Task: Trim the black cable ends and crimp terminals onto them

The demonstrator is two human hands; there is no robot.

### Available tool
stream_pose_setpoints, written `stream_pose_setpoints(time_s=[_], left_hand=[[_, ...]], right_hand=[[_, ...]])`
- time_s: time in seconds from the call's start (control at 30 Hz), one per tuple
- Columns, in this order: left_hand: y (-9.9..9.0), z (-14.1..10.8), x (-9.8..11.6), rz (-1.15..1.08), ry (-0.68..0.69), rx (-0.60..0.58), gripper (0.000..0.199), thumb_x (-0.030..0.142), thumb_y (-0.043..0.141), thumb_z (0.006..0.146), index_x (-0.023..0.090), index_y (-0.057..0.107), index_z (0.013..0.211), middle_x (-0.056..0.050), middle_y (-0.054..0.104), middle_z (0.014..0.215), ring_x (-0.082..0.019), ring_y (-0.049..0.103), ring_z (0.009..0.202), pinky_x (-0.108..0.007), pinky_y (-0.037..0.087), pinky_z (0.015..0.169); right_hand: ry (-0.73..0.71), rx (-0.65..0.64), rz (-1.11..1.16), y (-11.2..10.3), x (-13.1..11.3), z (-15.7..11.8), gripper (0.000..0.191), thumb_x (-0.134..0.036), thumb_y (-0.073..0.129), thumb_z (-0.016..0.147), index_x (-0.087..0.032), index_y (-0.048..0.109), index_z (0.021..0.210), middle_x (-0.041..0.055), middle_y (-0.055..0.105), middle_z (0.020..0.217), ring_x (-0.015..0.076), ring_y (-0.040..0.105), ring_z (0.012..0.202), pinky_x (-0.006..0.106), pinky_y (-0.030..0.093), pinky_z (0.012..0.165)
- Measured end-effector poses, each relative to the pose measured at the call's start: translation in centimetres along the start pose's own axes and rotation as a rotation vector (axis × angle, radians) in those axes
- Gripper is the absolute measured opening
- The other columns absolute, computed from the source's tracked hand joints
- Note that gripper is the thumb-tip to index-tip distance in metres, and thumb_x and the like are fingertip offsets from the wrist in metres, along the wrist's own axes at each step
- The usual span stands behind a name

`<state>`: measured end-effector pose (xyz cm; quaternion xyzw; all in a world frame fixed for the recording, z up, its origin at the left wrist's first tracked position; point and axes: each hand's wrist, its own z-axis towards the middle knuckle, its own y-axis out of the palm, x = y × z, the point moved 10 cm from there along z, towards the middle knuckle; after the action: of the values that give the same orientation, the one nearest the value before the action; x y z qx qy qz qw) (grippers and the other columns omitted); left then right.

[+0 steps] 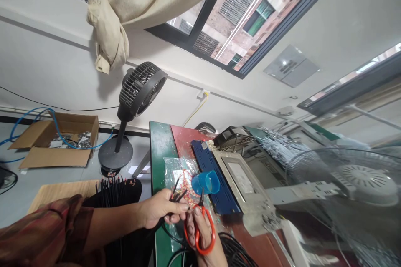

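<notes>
Black cables [181,195] in one hand, red-handled scissors [213,234] in the other

So here's the bench view, tilted pretty hard. The left hand [161,208] is closed around a few black cables, thumb pressed over them, with the ends poking out past the fingers. The right hand [203,227] has the scissors — fingers through the orangey-red loops, blades pointing away from the body toward a blue cup [205,182]. Can't tell from this angle if the blades are parted. The two hands are right next to each other, fingertips meeting or very nearly, over the near side of the green tabletop [158,142].

Just past them there's a clear plastic bag [171,167] laid flat with loads of tiny red and yellow bits on it, and the cup sits at its right edge, near a slotted blue panel [216,177]. A beige machine [242,177] is beside that panel, with a small black fan [233,138] behind it. More black cable lies in a loose coil [234,250] by the right forearm, and a bunch of cut lengths [111,194] sits over the person's lap, coppery tips showing.

Off to the left: a dark standing fan [140,89] and an open cardboard box [56,159] on the floor — blue hose [56,123] draped across it. A big white fan [365,179] takes up the right side, pretty blurry.
</notes>
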<state>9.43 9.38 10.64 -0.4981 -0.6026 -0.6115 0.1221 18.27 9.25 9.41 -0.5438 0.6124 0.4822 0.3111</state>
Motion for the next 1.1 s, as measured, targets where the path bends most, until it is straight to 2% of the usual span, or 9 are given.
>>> stream_pose_setpoints(time_s=[0.23, 0.6, 0.77, 1.1], left_hand=[[-0.2, -0.1, 0.0, -0.013, -0.026, 0.033, 0.04, 0.045, 0.073, 0.057, 0.011, 0.054, 0.063, 0.001, 0.053, 0.057, -0.002, 0.037, 0.04, -0.019, 0.015, 0.038], [0.3, -0.2, 0.4, 0.069, -0.02, -0.001, 0.039, 0.048, 0.069, 0.061, 0.012, 0.055, 0.057, 0.005, 0.043, 0.044, -0.003, 0.033, 0.038, -0.019, 0.017, 0.038], [0.2, -0.2, 0.5, 0.097, -0.028, 0.009, 0.04, 0.05, 0.069, 0.059, 0.013, 0.054, 0.056, 0.005, 0.044, 0.045, -0.003, 0.033, 0.039, -0.02, 0.016, 0.038], [0.9, -0.4, 0.6, 0.034, 0.019, -0.075, 0.032, 0.044, 0.07, 0.066, 0.015, 0.058, 0.06, 0.001, 0.05, 0.054, -0.005, 0.033, 0.044, -0.025, 0.013, 0.043]], right_hand=[[-0.016, -0.023, 0.014, 0.2, 0.1, -0.1, 0.041, -0.053, 0.066, 0.069, -0.019, 0.046, 0.06, -0.0066, 0.043, 0.047, 0.0049, 0.033, 0.039, 0.017, 0.024, 0.039], [0.025, 0.039, 0.035, -0.7, 0.5, 0.4, 0.038, -0.049, 0.074, 0.062, -0.019, 0.049, 0.062, -0.0057, 0.046, 0.05, 0.0067, 0.039, 0.042, 0.018, 0.03, 0.039], [0.021, 0.016, 0.056, -0.4, 0.3, 0.2, 0.037, -0.046, 0.074, 0.064, -0.019, 0.048, 0.061, -0.0065, 0.045, 0.048, 0.0054, 0.036, 0.041, 0.017, 0.03, 0.039], [0.08, 0.006, 0.084, 1.1, -0.5, -0.9, 0.037, -0.045, 0.077, 0.059, -0.017, 0.053, 0.061, -0.0059, 0.048, 0.049, 0.0048, 0.038, 0.043, 0.016, 0.03, 0.042]])
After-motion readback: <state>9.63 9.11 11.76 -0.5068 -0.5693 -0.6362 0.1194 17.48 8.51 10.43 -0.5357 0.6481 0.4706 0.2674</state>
